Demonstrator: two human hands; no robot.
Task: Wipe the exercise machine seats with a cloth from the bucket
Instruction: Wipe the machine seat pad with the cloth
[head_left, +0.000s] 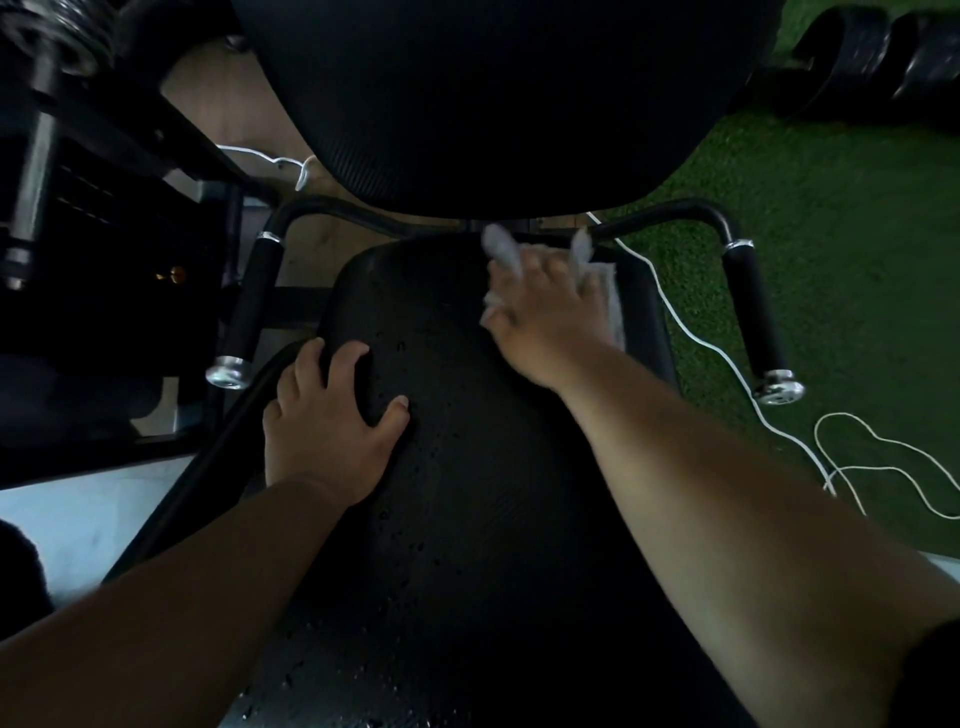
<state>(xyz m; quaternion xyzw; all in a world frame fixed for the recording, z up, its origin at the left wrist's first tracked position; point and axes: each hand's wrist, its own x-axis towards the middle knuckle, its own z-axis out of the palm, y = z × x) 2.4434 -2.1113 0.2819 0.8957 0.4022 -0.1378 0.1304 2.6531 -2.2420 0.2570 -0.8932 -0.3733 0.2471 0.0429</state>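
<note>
A black textured seat pad of the exercise machine fills the middle of the head view, dotted with water drops. My right hand presses a grey cloth flat onto the far right part of the seat, with cloth ends sticking out past the fingers. My left hand rests on the seat's left edge, fingers spread and curled over the rim, holding nothing else. The black backrest rises just beyond the seat. No bucket is in view.
Two black side handles with chrome ends flank the seat, left handle and right handle. White cord trails over green turf on the right. Machine frame and weights stand at the left; black weight plates lie top right.
</note>
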